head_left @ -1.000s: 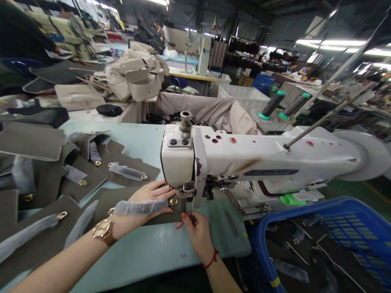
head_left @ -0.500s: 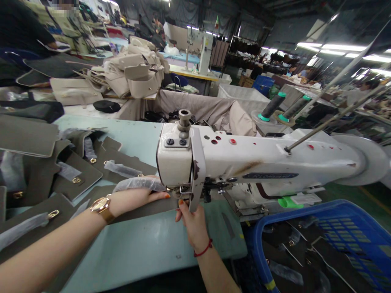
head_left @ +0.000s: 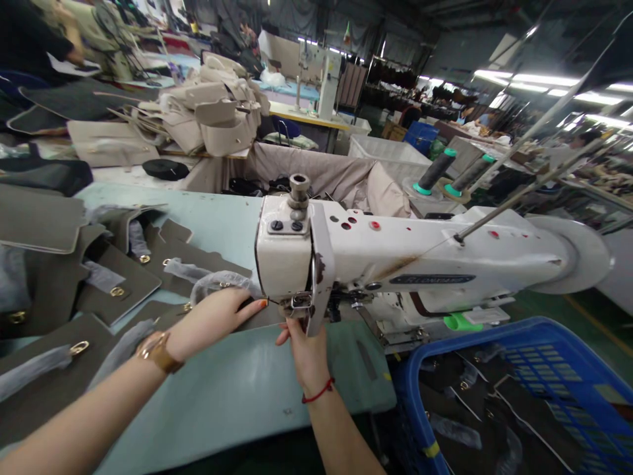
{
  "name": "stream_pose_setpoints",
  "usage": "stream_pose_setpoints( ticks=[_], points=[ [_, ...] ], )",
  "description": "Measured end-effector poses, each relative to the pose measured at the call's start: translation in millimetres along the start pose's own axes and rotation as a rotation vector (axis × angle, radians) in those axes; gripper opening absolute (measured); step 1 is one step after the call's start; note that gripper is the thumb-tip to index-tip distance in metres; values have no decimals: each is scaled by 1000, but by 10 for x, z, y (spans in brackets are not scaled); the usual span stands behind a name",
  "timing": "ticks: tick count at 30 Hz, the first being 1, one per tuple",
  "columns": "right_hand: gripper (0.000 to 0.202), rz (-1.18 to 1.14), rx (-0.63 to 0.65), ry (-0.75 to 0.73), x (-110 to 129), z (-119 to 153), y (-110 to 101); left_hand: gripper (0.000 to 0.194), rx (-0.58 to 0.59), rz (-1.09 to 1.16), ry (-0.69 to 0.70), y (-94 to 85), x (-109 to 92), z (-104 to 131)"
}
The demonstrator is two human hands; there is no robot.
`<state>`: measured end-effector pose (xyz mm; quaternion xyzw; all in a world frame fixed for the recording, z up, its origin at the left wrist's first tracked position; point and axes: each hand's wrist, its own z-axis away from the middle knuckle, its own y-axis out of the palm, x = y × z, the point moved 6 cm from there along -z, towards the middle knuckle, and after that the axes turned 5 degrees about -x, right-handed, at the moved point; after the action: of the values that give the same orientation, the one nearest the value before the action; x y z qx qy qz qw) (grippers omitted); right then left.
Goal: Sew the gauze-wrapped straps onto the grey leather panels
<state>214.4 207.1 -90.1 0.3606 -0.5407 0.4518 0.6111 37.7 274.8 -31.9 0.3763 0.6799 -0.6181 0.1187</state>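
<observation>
In front of me is a white sewing machine [head_left: 284,254], its needle area mostly hidden behind the head and my fingers. A dark grey-brown bag panel [head_left: 266,319] with a plastic-wrapped handle [head_left: 208,282] lies at the left of the needle area. My left hand [head_left: 217,322] is closed on this panel, thumb pointing at the needle area, other fingers largely hidden. Right under the machine head, my right hand [head_left: 307,353] has its thumb and forefinger bent together at the presser foot; whatever lies between them is hidden.
More grey-brown panels [head_left: 121,280] with wrapped handles and gold rings overlap on the pale green table [head_left: 212,409] at left. A blue basket [head_left: 415,389] at right holds similar pieces. Beige bags [head_left: 222,125] are heaped behind. Thread cones [head_left: 435,171] stand beyond the machine.
My left hand has drawn back slightly left, its fingers now curled round the panel. The wrapped handle has shifted left and bends more. My right fingertips have moved further under the machine head.
</observation>
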Motion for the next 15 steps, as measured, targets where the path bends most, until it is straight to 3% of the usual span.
stream_pose_setpoints(
  ticks=[1,3,4,7,9,11,13,15],
  points=[
    [32,2,0,-9,7,2,-6,29,-4,-30,7,55,-27,179],
    [34,19,6,-28,15,4,-10,28,-180,31,-13,121,-88,557],
    [35,26,13,-34,14,4,-7,24,-213,132,-51,216,-107,727],
    [32,24,0,-25,-12,-8,-12,29,-63,648,-355,736,-83,1004],
    [28,22,-13,-9,-29,-17,-20,42,16,1024,-554,1041,-79,966],
    [28,25,-2,-7,-16,-19,-20,50,42,1270,-639,1183,-78,787],
    [28,27,24,-12,28,-7,-17,47,55,1345,-656,1194,-44,594],
    [28,39,36,-12,83,11,-24,40,57,1276,-734,1156,48,503]
  ],
)
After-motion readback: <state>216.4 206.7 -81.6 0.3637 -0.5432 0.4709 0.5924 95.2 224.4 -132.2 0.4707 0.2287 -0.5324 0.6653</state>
